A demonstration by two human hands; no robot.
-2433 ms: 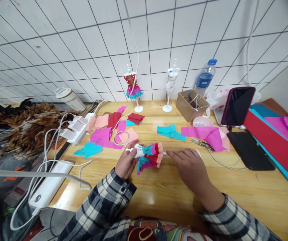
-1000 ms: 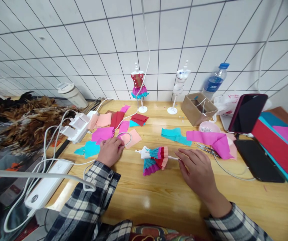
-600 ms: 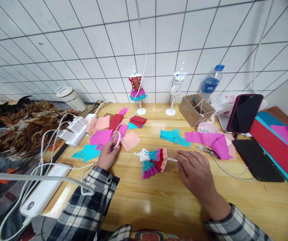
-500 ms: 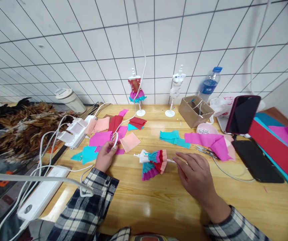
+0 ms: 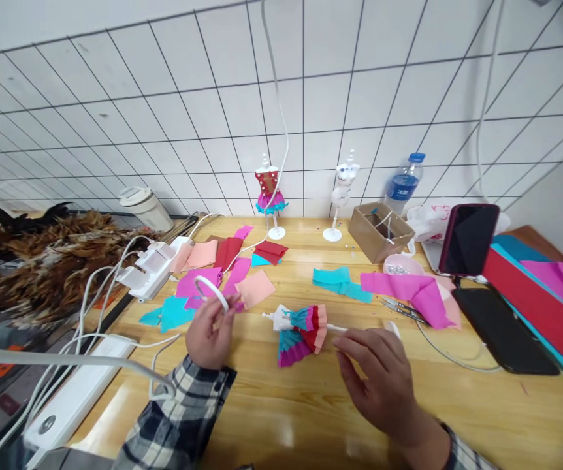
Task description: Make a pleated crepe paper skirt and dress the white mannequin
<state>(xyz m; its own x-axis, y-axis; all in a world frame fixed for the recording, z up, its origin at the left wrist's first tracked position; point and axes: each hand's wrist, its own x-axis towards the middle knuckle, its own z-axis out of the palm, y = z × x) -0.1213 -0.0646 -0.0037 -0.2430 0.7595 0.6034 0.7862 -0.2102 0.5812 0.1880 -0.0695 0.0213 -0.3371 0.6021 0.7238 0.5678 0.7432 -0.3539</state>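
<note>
Left hand (image 5: pixel 210 336) grasps a slim white ring (image 5: pixel 217 291), raised off the peach paper square (image 5: pixel 255 289) where it lay a second ago, so the ring is now in play while the small white mannequin in a tiered turquoise, magenta, red and peach skirt (image 5: pixel 301 318) lies on the pale wooden desk (image 5: pixel 286 411) between both hands. Right hand (image 5: pixel 379 375) loosely curled at its white stem (image 5: pixel 335 328); grip or mere touch, cannot tell. Count: one ring, three mannequins (one lying; standing, one red-topped (image 5: pixel 272 189), one plain white (image 5: pixel 341 186)), two phones, red-cased (image 5: pixel 470 238) and black (image 5: pixel 501 329).

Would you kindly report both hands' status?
Left hand holding round white ring. Right hand at stem of lying white ruffle-skirted mannequin, contact unclear. Peach square sheet lying near mannequin.
</note>
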